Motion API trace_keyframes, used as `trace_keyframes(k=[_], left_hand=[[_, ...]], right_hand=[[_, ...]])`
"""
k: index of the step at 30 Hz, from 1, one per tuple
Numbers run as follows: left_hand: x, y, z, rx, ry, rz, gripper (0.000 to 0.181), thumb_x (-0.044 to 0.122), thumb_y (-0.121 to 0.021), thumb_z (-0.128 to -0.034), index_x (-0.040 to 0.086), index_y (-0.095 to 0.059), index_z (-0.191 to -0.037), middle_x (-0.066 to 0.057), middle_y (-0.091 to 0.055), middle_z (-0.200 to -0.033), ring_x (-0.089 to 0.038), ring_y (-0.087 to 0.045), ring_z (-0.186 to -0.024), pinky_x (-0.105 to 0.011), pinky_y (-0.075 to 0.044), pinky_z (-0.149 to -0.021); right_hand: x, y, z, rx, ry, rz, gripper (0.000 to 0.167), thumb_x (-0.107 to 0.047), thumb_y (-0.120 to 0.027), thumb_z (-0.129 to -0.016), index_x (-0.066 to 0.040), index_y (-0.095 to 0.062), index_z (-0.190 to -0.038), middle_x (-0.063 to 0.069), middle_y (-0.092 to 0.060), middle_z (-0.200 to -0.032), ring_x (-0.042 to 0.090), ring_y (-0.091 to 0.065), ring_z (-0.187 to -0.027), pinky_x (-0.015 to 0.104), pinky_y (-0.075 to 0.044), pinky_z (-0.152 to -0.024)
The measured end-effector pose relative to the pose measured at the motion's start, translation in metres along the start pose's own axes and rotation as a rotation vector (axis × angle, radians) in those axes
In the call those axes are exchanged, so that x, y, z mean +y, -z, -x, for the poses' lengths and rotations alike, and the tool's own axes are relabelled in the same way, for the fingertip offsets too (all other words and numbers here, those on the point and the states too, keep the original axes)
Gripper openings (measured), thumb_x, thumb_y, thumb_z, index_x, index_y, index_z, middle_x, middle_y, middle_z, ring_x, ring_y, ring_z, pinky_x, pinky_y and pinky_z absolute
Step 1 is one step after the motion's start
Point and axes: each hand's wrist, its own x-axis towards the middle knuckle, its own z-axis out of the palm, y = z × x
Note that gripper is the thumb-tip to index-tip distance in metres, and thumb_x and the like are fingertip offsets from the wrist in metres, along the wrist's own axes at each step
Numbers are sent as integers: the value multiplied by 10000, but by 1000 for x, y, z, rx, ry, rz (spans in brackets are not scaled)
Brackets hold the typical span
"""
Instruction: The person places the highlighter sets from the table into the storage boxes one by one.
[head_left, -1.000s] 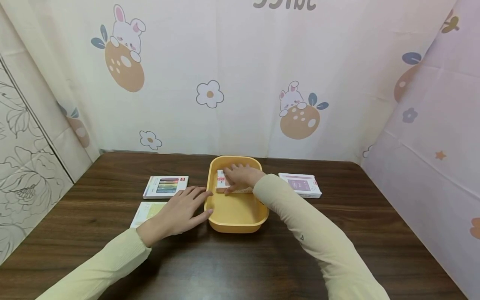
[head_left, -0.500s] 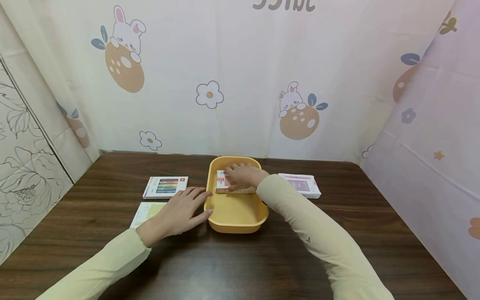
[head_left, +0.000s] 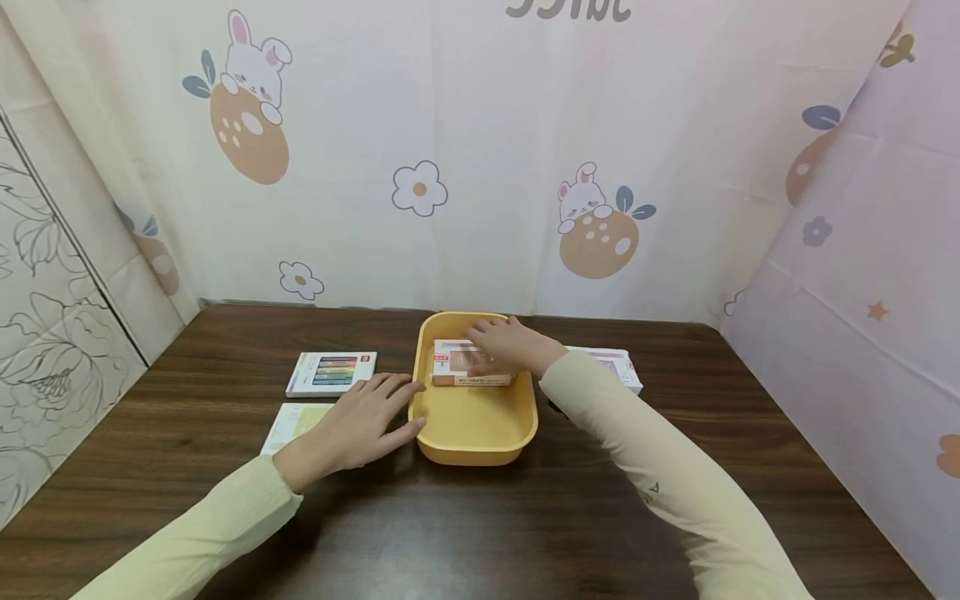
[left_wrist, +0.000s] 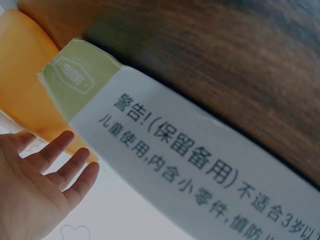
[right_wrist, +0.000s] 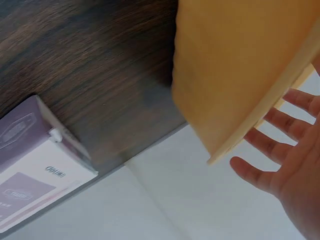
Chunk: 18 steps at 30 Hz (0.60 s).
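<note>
On the table (head_left: 450, 533), a box (head_left: 449, 367) lies in the far half of the tray (head_left: 472, 421), the right hand (head_left: 513, 346) over it, fingers apart. The left hand (head_left: 365, 423), fingers apart, touches the left rim. 2 boxes (head_left: 332, 374) lie left, 1 purple box (head_left: 617, 367) right.

In the head view, soft, even light, probably from overhead, leaves a pale sheen on the dark tabletop (head_left: 450, 537) and a shadow beneath the left sleeve (head_left: 202, 525); the right hand (head_left: 513, 346) is slightly blurred. Both wrist views are dimmer and hazy, the green-ended box's (left_wrist: 165, 135) lettering soft yet legible, the curtain (right_wrist: 150, 212) washed out.
</note>
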Motion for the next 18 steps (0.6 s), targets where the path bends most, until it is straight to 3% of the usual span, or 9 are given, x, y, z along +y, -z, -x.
trace_keyframes(k=[7,18], left_hand=[[1,0,1,-1,1,2,522,531,-439,-896,216,-473,-1311,-34,-502,-1299,-224,-455,-1183,-460,-389,-948],[0,0,0,-2,0,0,526,545,-416,-900,225,-466,-1314,-27,-498,-1304,-218,-450,-1190,-455,-389,-952]], right_hand=[[12,-2,16,84,44,-3,653,-521,-522,-866,-127,-379,-1366,100,-420,-1373,333,-400,-1252,543,-323,-996],[26,0,43,122,-4,-66,665,-486,-543,-868,-123,-360,-1394,122,-401,-1397,350,-368,-1278,563,-284,-1013]])
